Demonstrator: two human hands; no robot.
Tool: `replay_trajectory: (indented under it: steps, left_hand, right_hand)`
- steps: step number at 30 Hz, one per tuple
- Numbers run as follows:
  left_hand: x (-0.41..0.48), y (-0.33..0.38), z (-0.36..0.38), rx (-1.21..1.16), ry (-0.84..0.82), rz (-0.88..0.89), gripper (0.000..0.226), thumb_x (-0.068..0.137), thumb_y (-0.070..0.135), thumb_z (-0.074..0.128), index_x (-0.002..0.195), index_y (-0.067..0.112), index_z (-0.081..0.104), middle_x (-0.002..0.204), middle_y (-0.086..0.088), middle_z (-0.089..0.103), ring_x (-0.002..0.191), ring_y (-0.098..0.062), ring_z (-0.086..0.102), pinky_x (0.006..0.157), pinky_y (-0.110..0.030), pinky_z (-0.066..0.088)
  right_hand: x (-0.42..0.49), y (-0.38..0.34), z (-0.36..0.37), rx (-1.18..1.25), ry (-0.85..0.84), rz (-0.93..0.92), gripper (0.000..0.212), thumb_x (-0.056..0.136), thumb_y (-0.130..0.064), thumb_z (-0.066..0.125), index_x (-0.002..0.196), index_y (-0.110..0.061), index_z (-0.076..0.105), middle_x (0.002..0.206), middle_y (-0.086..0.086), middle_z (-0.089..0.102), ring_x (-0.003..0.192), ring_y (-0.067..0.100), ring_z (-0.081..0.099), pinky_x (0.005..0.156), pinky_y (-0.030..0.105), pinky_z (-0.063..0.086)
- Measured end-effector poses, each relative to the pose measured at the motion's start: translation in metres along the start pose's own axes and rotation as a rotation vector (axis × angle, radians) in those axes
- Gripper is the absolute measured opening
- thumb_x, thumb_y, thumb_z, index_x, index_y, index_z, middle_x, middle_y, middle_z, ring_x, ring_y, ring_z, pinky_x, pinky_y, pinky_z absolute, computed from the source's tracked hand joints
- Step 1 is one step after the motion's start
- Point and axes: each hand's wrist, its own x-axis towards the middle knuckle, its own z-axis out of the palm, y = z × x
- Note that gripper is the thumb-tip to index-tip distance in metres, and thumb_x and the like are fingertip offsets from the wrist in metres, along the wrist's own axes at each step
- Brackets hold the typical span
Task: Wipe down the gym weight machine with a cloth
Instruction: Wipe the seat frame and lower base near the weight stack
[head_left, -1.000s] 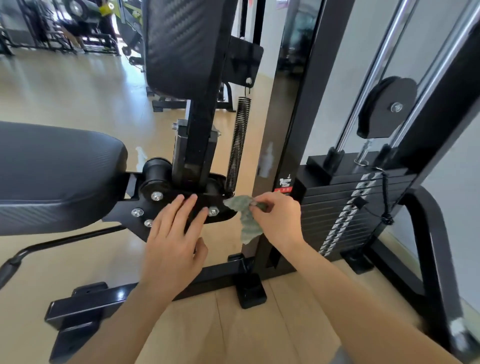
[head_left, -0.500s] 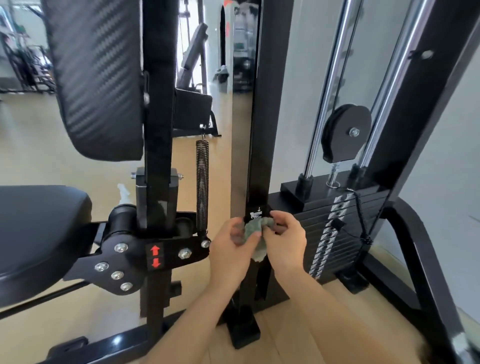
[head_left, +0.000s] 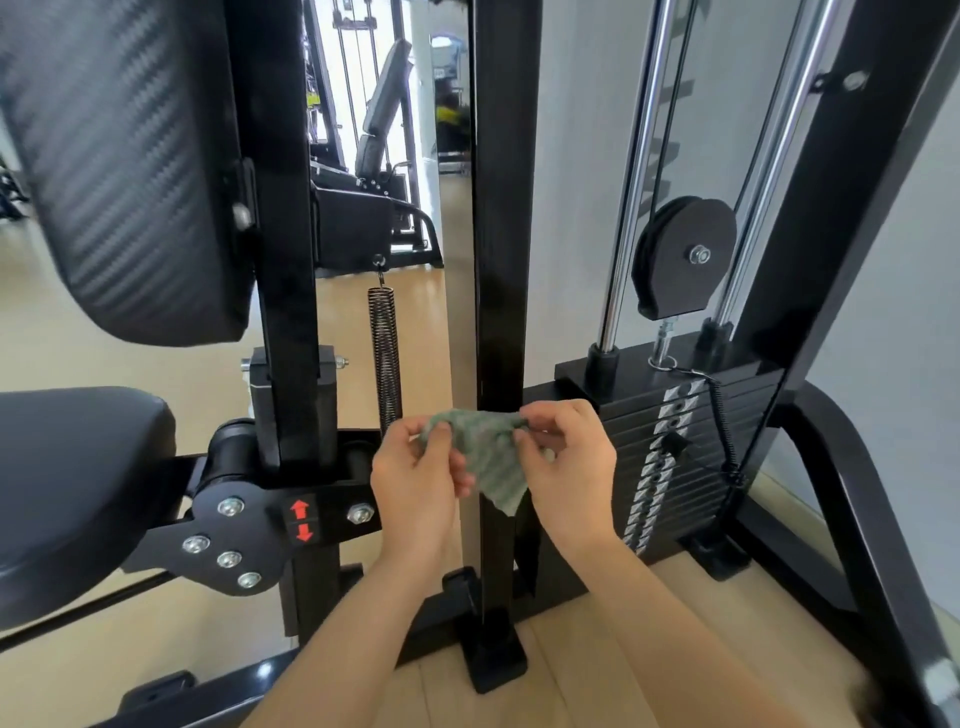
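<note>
Both bare forearms rise from the lower edge of the view and meet in front of the weight machine (head_left: 852, 218), at its black upright post (head_left: 501, 260). The left hand (head_left: 415, 483) shows its back to the camera, its thumb and curled fingers pinching the upper left corner of the green cloth (head_left: 488, 452). The right hand (head_left: 566, 467) pinches the upper right edge, its fingers bent over the top. The cloth is stretched between the two hands, and its lower corner hangs to a point below them, in front of the post. The weight stack (head_left: 675, 467) is just right of the right hand. A coil spring (head_left: 387, 358) hangs just above the left hand, and a bolted bracket (head_left: 249, 530) with red arrows lies to its left.
</note>
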Motion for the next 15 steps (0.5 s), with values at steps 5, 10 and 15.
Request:
replay_trajectory:
  steps: [5,10,15]
  left_hand:
    - [0.011,-0.003,0.012,-0.129,0.098,-0.117,0.005,0.101,0.015,0.059,0.106,0.015,0.062,0.1,-0.006,0.072,0.085,-0.014,0.075,0.078,-0.028,0.061]
    - [0.009,-0.02,0.016,-0.166,0.114,-0.232,0.007,0.101,0.013,0.059,0.107,0.012,0.061,0.108,-0.01,0.07,0.09,-0.018,0.075,0.08,-0.031,0.061]
    - [0.013,0.002,0.03,-0.156,0.107,-0.12,0.005,0.099,0.017,0.063,0.103,0.015,0.064,0.106,-0.006,0.07,0.095,-0.015,0.072,0.08,-0.028,0.059]
  right_hand:
    - [-0.007,0.014,0.01,-0.122,-0.073,0.168,0.03,0.086,-0.008,0.075,0.101,-0.029,0.06,0.1,-0.01,0.062,0.093,0.002,0.061,0.083,0.022,0.056]
    - [-0.005,0.017,0.013,-0.24,-0.055,0.337,0.013,0.091,-0.018,0.072,0.102,-0.02,0.065,0.089,-0.013,0.063,0.084,0.007,0.063,0.081,0.031,0.057]
    - [0.013,-0.002,0.008,0.025,0.035,0.203,0.019,0.092,-0.006,0.069,0.107,-0.017,0.072,0.095,-0.01,0.07,0.089,-0.003,0.066,0.078,0.01,0.054]
